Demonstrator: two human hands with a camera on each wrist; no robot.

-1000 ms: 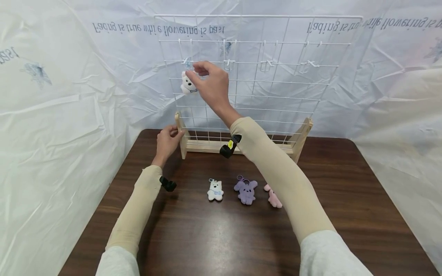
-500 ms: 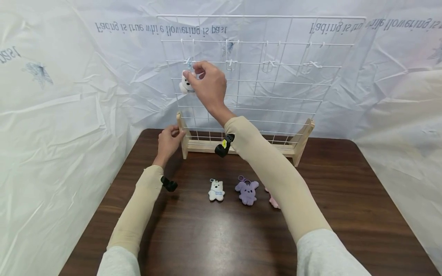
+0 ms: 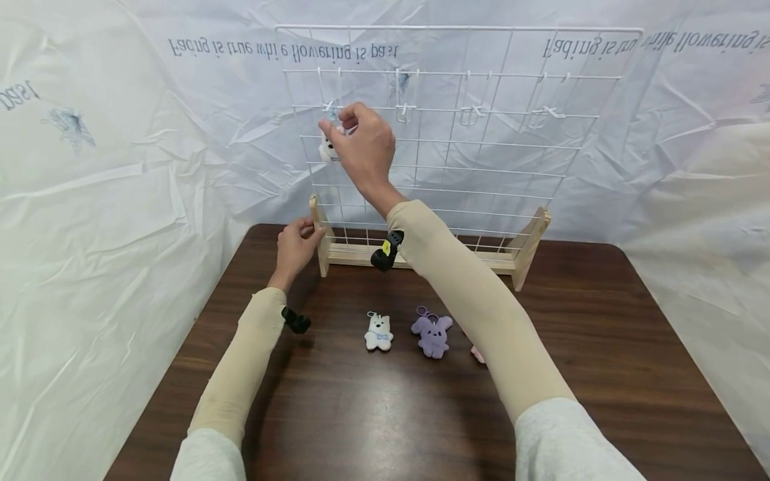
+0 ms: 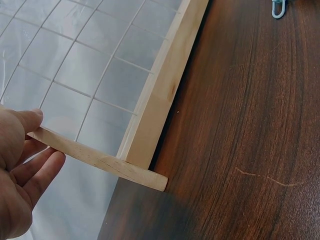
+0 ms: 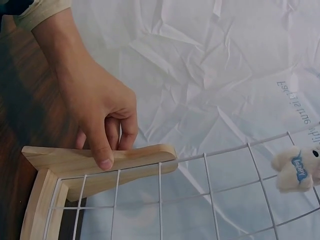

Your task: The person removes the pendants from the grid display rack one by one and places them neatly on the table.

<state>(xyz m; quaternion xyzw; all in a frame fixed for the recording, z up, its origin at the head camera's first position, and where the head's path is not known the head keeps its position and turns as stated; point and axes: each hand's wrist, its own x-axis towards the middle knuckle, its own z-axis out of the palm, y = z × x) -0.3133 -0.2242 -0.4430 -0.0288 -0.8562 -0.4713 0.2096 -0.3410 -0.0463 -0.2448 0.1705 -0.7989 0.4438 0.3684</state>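
Observation:
Up at the leftmost hook of the white wire grid, my right hand pinches a small white plush keychain by its upper part. Its light blue clasp is close to the hook; whether it is on the hook I cannot tell. Thumb and fingers hide part of the plush, while its body with a blue bow shows in the right wrist view. Lower down, my left hand grips the wooden side support of the grid's stand between thumb and fingers.
On the dark wooden table lie a second white plush keychain and a purple one. A pink plush is mostly covered by my right forearm. More white hooks hang along the grid. White printed cloth stands behind.
My right hand has shifted slightly at the hook, its thumb now farther over the white plush. The right forearm covers more of the pink plush. The left hand keeps its grip.

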